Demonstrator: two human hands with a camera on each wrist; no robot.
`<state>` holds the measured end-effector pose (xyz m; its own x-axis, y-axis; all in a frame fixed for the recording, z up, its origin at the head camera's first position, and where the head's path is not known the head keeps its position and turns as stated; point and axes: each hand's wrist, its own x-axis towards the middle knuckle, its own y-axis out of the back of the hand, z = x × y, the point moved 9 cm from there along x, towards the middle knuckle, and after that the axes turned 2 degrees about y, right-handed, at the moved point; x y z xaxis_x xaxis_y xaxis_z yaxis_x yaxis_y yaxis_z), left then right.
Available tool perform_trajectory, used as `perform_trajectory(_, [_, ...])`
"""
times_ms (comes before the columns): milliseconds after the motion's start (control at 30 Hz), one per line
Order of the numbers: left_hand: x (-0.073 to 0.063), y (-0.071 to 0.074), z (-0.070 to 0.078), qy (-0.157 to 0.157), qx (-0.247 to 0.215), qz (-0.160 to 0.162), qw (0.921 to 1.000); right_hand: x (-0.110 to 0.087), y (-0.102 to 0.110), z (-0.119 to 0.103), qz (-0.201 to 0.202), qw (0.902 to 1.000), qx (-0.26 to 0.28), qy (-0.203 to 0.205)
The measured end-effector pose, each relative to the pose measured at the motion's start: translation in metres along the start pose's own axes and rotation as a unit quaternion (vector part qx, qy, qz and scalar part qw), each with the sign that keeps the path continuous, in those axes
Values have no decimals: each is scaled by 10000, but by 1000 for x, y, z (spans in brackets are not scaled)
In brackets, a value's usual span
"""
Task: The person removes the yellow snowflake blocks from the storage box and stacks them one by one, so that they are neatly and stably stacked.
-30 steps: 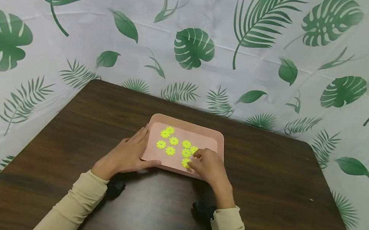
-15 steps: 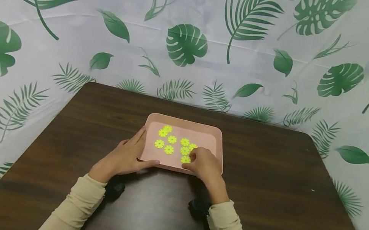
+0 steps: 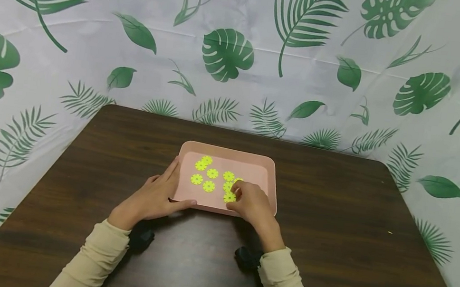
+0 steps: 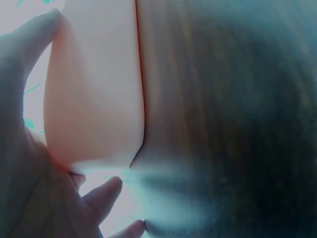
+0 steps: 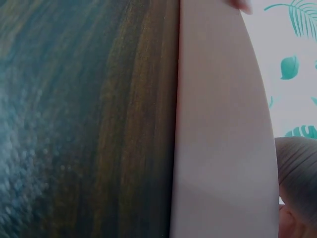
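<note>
On the table lies a shallow pink tray (image 3: 252, 170) with several small yellow notched discs flat inside. One group, with a yellow disc (image 3: 209, 186) at its front, sits left of the middle. Farther right, a second cluster is partly covered by my right hand (image 3: 254, 206). That hand's thumb and bent forefinger reach around a front yellow disc (image 3: 229, 197); I cannot tell whether they pinch one. My left hand (image 3: 152, 198) rests against the tray's left side, fingers extended and thumb along the front rim. In the left wrist view, its thumb (image 4: 37, 32) touches the tray's rim.
The dark wooden table (image 3: 328, 251) extends around the tray, with a tiny pale speck (image 3: 390, 232) at the right. Behind it hangs a white leaf-print cloth (image 3: 157, 72). Black wrist cameras, such as the right one (image 3: 248, 257), sit under both wrists.
The head view has shifted slightly. My right hand's fingers have moved a little left over the right-hand cluster of discs. My left hand keeps its place on the tray.
</note>
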<state>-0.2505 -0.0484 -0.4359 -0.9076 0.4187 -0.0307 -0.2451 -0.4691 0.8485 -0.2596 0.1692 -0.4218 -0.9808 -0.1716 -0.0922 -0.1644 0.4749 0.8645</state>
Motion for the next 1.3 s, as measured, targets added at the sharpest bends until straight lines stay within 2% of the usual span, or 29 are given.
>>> perform_trajectory(367, [2, 1, 1, 39, 48, -56, 10000, 1, 0, -4, 30, 9992, 157, 375])
perform_trajectory(900, [1, 0, 2, 43, 83, -74, 9999, 3, -6, -4, -281, 9973, 289, 611])
perform_trajectory(1300, [-1, -2, 1, 68, 29, -100, 9999, 0, -7, -14, -386, 9912, 377, 1205])
